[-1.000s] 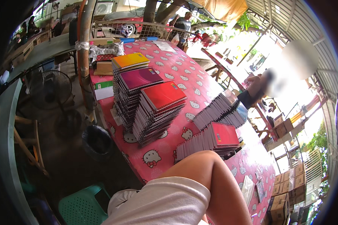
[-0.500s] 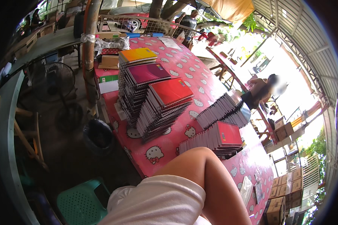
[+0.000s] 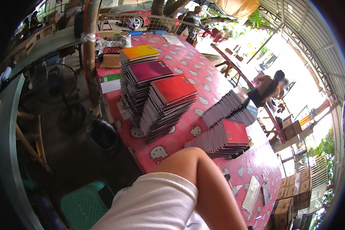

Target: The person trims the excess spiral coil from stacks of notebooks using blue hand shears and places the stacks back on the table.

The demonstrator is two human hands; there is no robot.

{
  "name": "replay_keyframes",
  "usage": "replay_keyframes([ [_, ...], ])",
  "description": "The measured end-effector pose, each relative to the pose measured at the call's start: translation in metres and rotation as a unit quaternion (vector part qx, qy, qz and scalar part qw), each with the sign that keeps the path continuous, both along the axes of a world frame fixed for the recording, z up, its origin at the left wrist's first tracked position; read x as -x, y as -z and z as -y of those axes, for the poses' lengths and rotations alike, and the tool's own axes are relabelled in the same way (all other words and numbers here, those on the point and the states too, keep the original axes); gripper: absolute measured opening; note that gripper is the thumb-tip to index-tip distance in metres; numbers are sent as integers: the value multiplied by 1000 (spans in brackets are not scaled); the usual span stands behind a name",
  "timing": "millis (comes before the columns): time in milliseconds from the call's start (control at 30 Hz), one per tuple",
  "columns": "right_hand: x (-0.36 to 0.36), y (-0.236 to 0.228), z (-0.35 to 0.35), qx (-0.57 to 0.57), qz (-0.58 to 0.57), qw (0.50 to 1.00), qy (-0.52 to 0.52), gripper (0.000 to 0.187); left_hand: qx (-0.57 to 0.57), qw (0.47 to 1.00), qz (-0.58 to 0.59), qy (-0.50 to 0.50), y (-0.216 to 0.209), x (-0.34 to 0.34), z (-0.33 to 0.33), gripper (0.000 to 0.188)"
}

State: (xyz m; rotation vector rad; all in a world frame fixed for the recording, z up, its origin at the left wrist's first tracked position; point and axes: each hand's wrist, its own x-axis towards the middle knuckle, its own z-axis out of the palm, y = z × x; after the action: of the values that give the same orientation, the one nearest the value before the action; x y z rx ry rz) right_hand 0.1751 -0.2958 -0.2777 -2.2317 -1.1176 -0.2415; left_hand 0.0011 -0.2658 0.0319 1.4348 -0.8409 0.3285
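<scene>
Right of the frame's centre, I see the red-topped notebook row [image 3: 219,138] running left-to-right above the bent arm [image 3: 214,184], whose unseen fingers' grip I cannot tell.

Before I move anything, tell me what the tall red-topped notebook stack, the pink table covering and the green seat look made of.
Notebook stack: paper, by the pale page edges; glossy top cover, card or plastic. Table covering: probably smooth vinyl, given its bright glare. Green seat: likely moulded plastic, satin, with regular holes.
</scene>
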Motion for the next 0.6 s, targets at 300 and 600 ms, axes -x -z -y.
replay_keyframes([
  [300, 5, -4, -10, 5, 0, 1000, -12, 47, 24, 998, -52, -6, -9, 16, -7, 20],
  [600, 14, -51, 14, 173, 53, 983, -1, 69, 26, 756, 353, -551, -33, 135, -140, 74],
])
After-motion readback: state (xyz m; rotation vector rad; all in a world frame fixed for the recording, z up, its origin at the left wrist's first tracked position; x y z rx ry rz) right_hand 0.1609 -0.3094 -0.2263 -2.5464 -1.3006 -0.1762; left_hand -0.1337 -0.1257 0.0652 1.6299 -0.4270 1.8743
